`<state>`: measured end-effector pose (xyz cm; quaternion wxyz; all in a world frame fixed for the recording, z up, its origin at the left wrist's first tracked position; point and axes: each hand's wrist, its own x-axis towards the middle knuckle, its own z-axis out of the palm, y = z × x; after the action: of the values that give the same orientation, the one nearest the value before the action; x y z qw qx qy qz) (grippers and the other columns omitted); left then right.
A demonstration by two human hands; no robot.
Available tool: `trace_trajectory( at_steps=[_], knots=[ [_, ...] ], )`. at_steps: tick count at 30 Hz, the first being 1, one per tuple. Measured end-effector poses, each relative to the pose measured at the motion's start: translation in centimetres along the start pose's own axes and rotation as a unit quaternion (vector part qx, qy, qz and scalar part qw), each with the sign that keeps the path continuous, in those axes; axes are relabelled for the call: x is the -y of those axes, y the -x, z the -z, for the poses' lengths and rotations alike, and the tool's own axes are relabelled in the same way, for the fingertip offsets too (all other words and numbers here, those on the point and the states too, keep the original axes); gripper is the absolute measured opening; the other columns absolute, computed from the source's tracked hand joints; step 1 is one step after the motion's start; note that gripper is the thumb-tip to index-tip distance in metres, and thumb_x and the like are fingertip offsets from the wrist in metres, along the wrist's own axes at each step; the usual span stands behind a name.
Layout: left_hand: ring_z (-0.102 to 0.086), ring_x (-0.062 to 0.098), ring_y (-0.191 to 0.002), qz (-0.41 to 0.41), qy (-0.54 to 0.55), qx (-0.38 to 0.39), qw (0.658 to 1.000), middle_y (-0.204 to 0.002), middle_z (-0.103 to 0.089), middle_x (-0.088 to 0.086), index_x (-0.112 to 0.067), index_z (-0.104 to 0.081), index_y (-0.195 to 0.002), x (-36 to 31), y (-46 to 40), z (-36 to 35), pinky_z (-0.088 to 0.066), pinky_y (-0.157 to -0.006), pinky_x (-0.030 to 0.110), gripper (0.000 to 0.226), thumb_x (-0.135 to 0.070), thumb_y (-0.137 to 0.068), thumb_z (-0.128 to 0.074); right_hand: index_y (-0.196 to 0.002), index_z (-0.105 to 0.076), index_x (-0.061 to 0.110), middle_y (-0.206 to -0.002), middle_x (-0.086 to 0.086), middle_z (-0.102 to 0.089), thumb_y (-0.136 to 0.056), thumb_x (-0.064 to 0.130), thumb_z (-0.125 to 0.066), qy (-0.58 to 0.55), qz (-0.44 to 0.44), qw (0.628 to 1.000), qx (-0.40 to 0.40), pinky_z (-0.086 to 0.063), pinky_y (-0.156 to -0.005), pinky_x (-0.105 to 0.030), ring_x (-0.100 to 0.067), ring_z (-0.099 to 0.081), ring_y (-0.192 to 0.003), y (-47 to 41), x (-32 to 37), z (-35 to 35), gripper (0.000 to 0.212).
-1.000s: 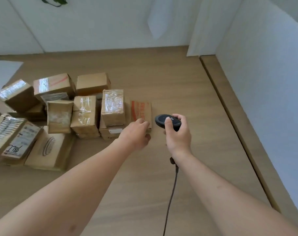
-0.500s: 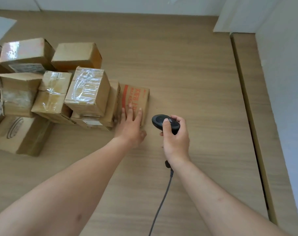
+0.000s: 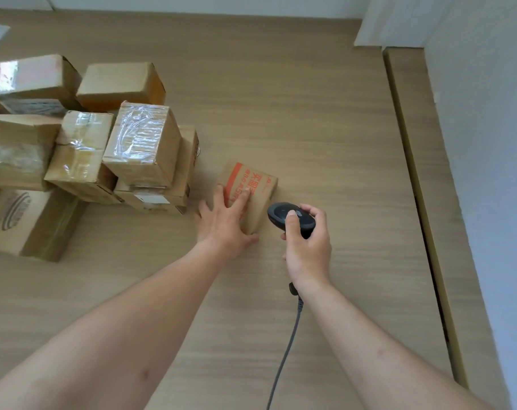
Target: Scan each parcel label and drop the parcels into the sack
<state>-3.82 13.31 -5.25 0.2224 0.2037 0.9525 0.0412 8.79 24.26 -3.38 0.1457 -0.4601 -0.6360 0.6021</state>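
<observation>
- The person's left hand (image 3: 226, 221) is lying flat over the near end of a small cardboard parcel with orange print (image 3: 249, 192); its fingers (image 3: 245, 198) are reaching straight across the printed top and the thumb is lying low by the parcel's near corner; nothing is curling round the box, so the hand is staying released and merely touching it.
- That parcel is sitting on the wooden floor (image 3: 310, 119), apart from the main heap and just to the right of it; it is sitting at an angle to the heap (the orange lettering is running along its top face).
- The right hand (image 3: 307, 244) is grasping a dark handheld scanner (image 3: 291, 216); the thumb is pressing on the scanner's upper face and the other fingers are wrapping round its far side; the scanner's head is hanging just beside the parcel's right edge.
- A grey cable (image 3: 285, 353) is trailing from below the right wrist toward the bottom edge of the view.
- A heap of cardboard boxes (image 3: 82, 143) is filling the left side; several are wearing shiny clear tape; one taped box (image 3: 143, 142) is sitting tilted on top of a lower one.
- A flat box with an oval mark (image 3: 29, 220) is lying at the heap's near left.
- A white wall (image 3: 487, 143) is running along the right, with a raised wooden strip (image 3: 416, 173) at its foot.
</observation>
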Motion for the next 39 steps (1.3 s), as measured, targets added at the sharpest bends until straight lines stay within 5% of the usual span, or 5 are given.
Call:
trace_trajectory(
  at_steps=[15,29,39],
  knots=[
    [-0.038,0.044,-0.133,-0.044,-0.012,0.023,0.999,-0.173,-0.006,-0.008,-0.057,-0.011,-0.159,8.8,12.8,0.1,-0.039,-0.106,0.050,0.105,-0.076,-0.074,-0.070,-0.113,-0.060,0.051,-0.102,0.010,-0.078,-0.076,0.070,-0.060,0.017,-0.002,1.000,-0.010,-0.063,-0.086,-0.058,-0.025,-0.076,-0.094,13.1,-1.4,-4.2,0.042],
    [-0.039,0.045,-0.132,-0.003,-0.037,-0.001,0.999,-0.173,-0.006,-0.002,-0.052,-0.011,-0.159,24.7,20.8,-2.7,-0.039,-0.108,0.055,0.105,-0.074,-0.076,-0.070,-0.115,-0.058,0.052,-0.104,0.015,-0.075,-0.076,0.073,-0.056,0.045,-0.018,0.999,0.000,-0.064,-0.086,-0.057,-0.017,-0.075,-0.098,27.6,-5.4,-13.9,0.044],
    [-0.022,0.060,-0.144,0.021,-0.013,0.026,0.999,-0.173,0.015,0.000,-0.050,0.003,-0.161,26.8,21.5,-5.2,-0.027,-0.119,0.065,0.108,-0.069,-0.082,-0.068,-0.114,-0.058,0.053,-0.103,0.018,-0.075,-0.076,0.073,-0.057,0.080,-0.024,0.996,0.032,-0.063,-0.089,-0.056,-0.017,-0.076,-0.098,27.3,-7.1,-15.5,0.043]
  ],
)
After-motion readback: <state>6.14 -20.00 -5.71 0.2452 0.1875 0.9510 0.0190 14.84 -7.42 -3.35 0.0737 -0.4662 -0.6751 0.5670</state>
